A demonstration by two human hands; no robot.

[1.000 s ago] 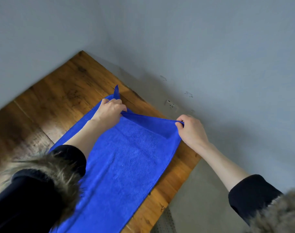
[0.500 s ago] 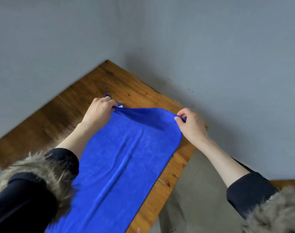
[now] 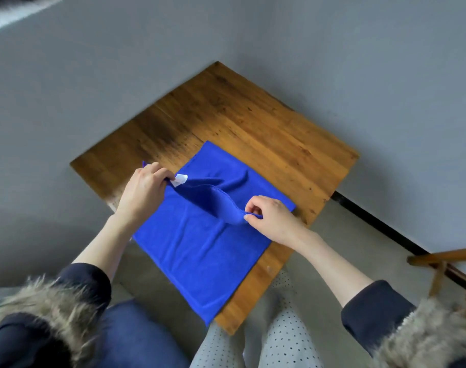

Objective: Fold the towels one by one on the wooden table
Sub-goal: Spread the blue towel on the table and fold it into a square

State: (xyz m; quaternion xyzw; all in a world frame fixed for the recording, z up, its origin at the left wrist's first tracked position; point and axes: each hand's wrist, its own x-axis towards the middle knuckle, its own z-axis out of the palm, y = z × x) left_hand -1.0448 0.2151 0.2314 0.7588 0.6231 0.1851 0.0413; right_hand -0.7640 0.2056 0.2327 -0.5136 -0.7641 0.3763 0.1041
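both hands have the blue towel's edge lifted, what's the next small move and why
Probably lay the held edge down flat: the left hand and right hand pinch its corners above the blue towel, which still bulges on the wooden table.

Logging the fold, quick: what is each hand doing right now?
Left hand: pinching a corner of the blue towel, beside its white label.
Right hand: pinching the towel's other lifted corner.

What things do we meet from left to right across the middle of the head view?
Left hand → white label → raised towel edge → right hand → bare wooden table
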